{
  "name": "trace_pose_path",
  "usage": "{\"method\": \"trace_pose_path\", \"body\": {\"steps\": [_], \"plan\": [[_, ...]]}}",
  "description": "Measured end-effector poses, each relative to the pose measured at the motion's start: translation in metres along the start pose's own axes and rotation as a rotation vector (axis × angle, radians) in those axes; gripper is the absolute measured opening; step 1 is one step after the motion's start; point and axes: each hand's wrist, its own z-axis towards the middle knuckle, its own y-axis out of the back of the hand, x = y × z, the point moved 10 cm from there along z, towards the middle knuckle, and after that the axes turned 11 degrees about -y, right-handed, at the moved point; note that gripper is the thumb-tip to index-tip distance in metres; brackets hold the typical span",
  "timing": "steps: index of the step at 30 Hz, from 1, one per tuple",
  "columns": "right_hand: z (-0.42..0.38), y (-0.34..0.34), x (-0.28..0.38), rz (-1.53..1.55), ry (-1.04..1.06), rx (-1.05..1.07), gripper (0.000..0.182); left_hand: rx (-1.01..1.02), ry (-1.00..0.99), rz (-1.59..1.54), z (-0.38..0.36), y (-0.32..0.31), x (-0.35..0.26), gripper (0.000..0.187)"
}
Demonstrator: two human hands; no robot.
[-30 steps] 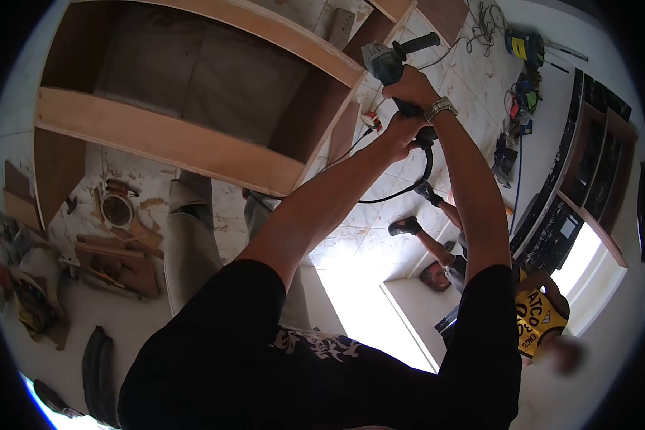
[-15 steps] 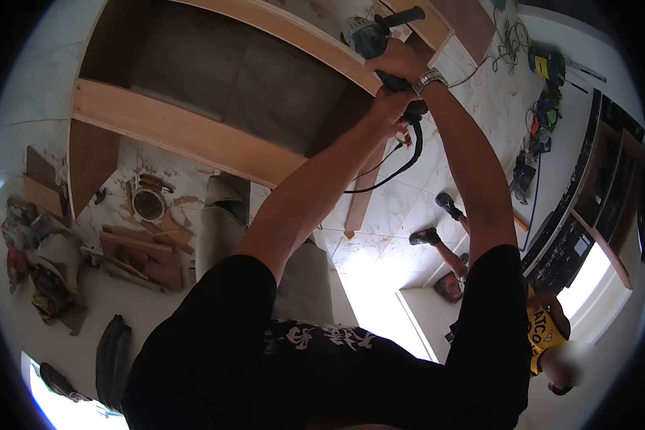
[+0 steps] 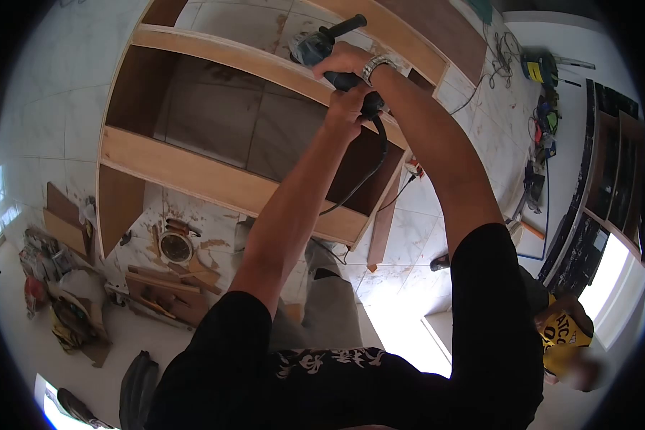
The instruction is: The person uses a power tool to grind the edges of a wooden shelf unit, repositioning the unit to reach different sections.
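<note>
Both my hands are closed around an angle grinder [image 3: 314, 49] with a black side handle standing out from its head. My right hand [image 3: 344, 60], with a metal watch at its wrist, wraps the body just behind the head. Farther back, my left hand [image 3: 348, 107] grips the rear of the body, where a black cord [image 3: 384, 147] hangs down. The grinder's head overlaps the middle rail of a wooden cabinet frame [image 3: 186, 161] lying on the floor. Its disc is mostly hidden.
A round-faced object [image 3: 175, 246] and wood offcuts [image 3: 166, 290] lie on the tiled floor at the left, near bags of materials [image 3: 79, 315]. At the right are a person in a yellow shirt [image 3: 562, 333], a dark shelf unit [image 3: 598, 193] and a green bucket-like container [image 3: 539, 69].
My hands and the grinder have moved left along the frame in view, while the frame has shifted right and down. The person in yellow sits lower in view.
</note>
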Motion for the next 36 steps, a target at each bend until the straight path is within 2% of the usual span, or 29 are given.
{"method": "trace_pose_path", "body": {"steps": [6,10,14,16,20,21,23,27,28,31,32,35,36], "plan": [[-0.01,0.002,-0.067,-0.047,-0.1,0.024,0.054,0.012,0.099,-0.056,-0.016,-0.034,0.046,0.028],[-0.023,-0.007,-0.14,0.072,-0.098,0.03,0.058,0.039,0.183,-0.036,-0.037,-0.058,0.099,0.033],[-0.059,-0.021,-0.219,0.257,-0.199,0.007,0.059,0.143,0.26,0.061,-0.06,-0.074,0.162,0.041],[-0.07,-0.032,-0.27,0.301,-0.23,-0.065,0.058,0.195,0.303,0.129,-0.079,-0.085,0.185,0.041],[-0.13,-0.048,-0.312,0.386,-0.267,-0.138,0.055,0.219,0.372,0.232,-0.115,-0.088,0.239,0.038],[-0.139,-0.055,-0.327,0.382,-0.288,-0.165,0.054,0.261,0.312,0.23,-0.122,-0.089,0.245,0.038],[-0.177,-0.062,-0.334,0.464,-0.316,-0.255,0.052,0.349,0.202,0.224,-0.133,-0.081,0.272,0.04],[-0.24,-0.097,-0.364,0.74,-0.4,-0.556,0.052,0.396,0.187,0.375,-0.169,-0.058,0.282,0.05],[-0.24,-0.121,-0.375,0.845,-0.418,-0.481,0.064,0.336,0.148,0.443,-0.171,-0.041,0.291,0.059],[-0.269,-0.137,-0.367,0.917,-0.478,-0.533,0.072,0.353,0.039,0.663,-0.183,-0.022,0.289,0.064],[-0.273,-0.14,-0.363,0.961,-0.437,-0.591,0.075,0.356,0.062,0.761,-0.183,-0.013,0.291,0.067],[-0.268,-0.161,-0.362,0.988,-0.448,-0.55,0.073,0.341,0.069,0.765,-0.192,-0.005,0.281,0.064],[-0.268,-0.16,-0.358,1.005,-0.395,-0.578,0.071,0.349,0.073,0.758,-0.189,-0.001,0.28,0.062]]}}
